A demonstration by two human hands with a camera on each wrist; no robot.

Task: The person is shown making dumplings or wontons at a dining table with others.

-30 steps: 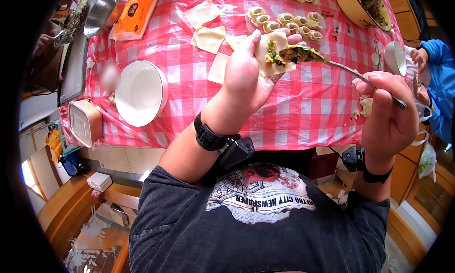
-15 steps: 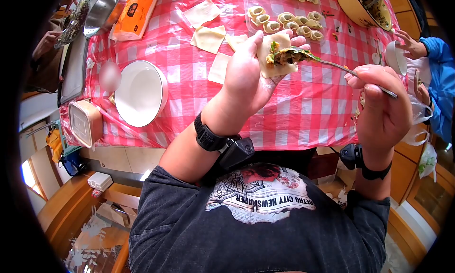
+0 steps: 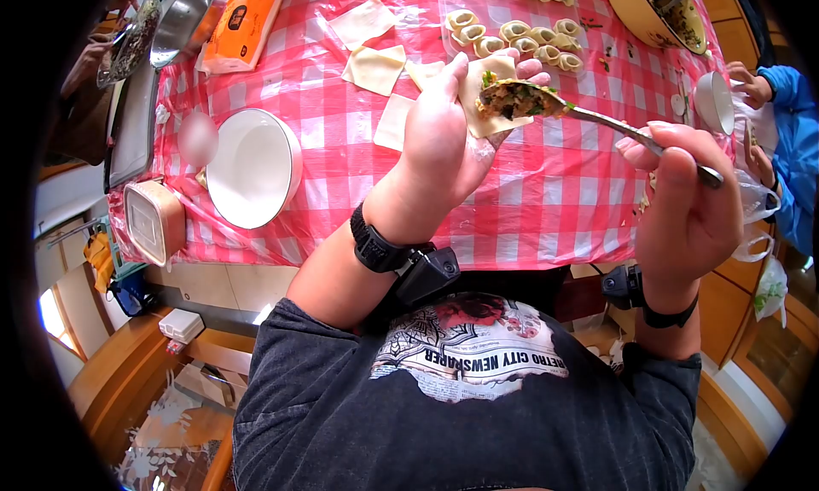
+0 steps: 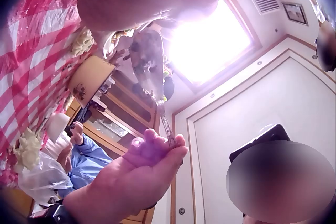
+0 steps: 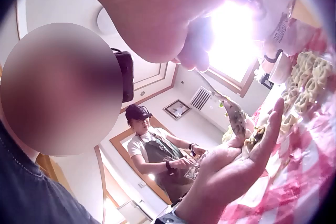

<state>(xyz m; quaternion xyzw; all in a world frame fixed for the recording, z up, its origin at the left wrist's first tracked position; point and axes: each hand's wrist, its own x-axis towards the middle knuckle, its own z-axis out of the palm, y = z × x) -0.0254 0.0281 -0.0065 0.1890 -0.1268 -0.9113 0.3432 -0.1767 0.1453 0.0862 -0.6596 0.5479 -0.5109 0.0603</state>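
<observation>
My left hand (image 3: 439, 150) lies palm up over the table, its fingers extended under a square wonton wrapper (image 3: 479, 124); the thumb stands beside it. In the right wrist view this left hand (image 5: 226, 169) looks flat, with filling on it. My right hand (image 3: 693, 192) pinches the handle of a metal spoon (image 3: 601, 118) between thumb and fingers. Chopped filling (image 3: 512, 100) with green bits heaps the spoon's bowl, which overlaps the wrapper in the head view. From the left wrist view, the right hand (image 4: 139, 169) grips the handle's end.
Folded wontons (image 3: 516, 34) stand in rows on a tray beyond my left hand. Loose wrappers (image 3: 375, 71) lie left of them. A white bowl (image 3: 253, 171) sits nearer, and a yellow filling bowl (image 3: 627, 9) stands far right. People's hands (image 3: 751, 86) show at both sides.
The spoon has dipped onto the wrapper and turned, its filled bowl now facing up. My right hand has shifted slightly left; the left hand stays almost still.
</observation>
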